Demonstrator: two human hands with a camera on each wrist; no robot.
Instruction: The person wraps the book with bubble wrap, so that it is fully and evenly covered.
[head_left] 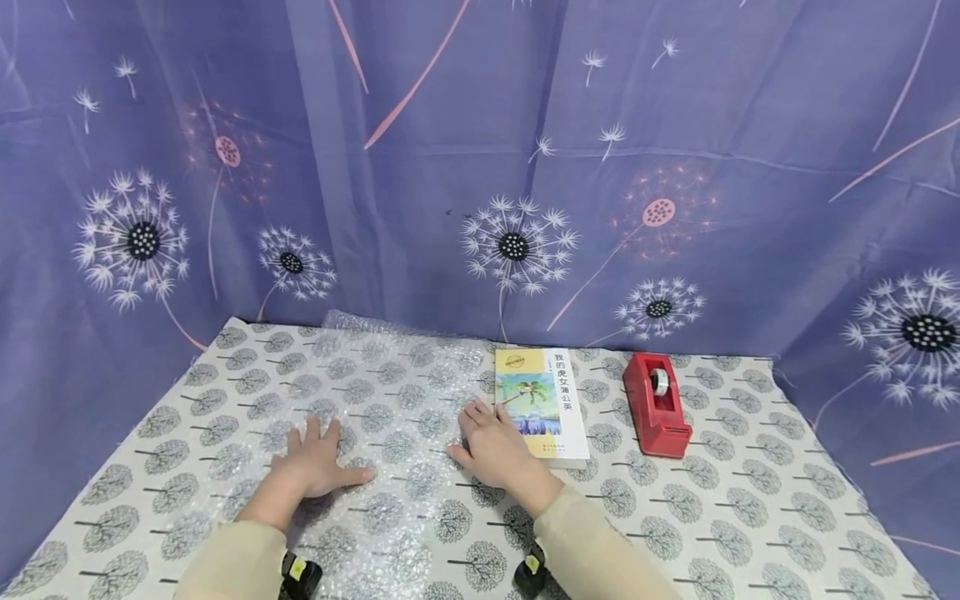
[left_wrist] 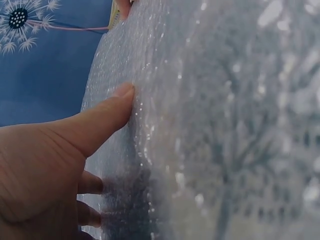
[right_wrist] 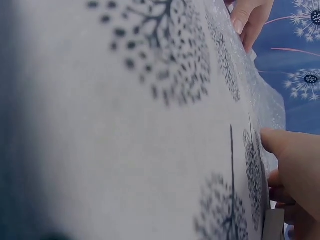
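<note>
A clear sheet of bubble wrap point(head_left: 397, 417) lies spread over the left and middle of the table. My left hand point(head_left: 311, 462) rests flat on it with fingers spread; the left wrist view shows that thumb point(left_wrist: 112, 107) against the bubbly surface. Farther right, my right hand point(head_left: 495, 450) lies palm down by the sheet's right edge, fingers loosely bent and gripping nothing visible. Its fingertips reach the left side of a book point(head_left: 573, 433) with a yellow and blue cover. A corner of the book point(right_wrist: 273, 225) shows below the right hand in the right wrist view.
Right of the book stands a red tape dispenser point(head_left: 667, 440) with a roll of tape point(head_left: 659, 382). A white cloth with tree prints point(head_left: 720, 508) covers the table. Behind it hangs a purple curtain point(head_left: 420, 208) with dandelion patterns.
</note>
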